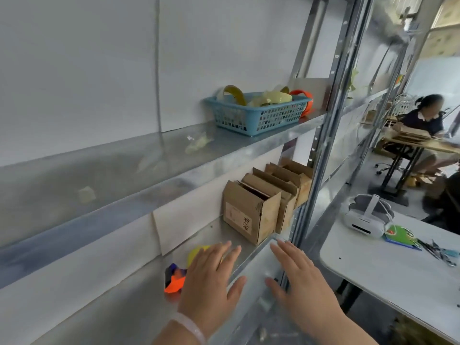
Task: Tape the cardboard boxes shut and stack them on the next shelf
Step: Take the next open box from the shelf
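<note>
Item: cardboard boxes, small, brown, standing in a close row at the right end of the lower shelf, against the metal upright. Count perhaps three or four; the far ones overlapped and were hard to separate. Top flaps of the nearest stood open and untaped; a printed label showed on its front face.

Handling, as judged: light, thin corrugated walls, likely to buckle if squeezed mid-panel. Best taken by two opposite sides low down, palms flat, with the flaps folded in first. Contents could not be seen.

Left hand: fingers straight, spread, holding nothing, hovering over the shelf near the boxes. Right hand: likewise flat and empty, at the shelf's front lip.

Tools: an orange and blue tape dispenser with a yellow roll lay on the same shelf, partly hidden under the left hand. Further tape rolls sat in a blue basket on the upper shelf.
</note>
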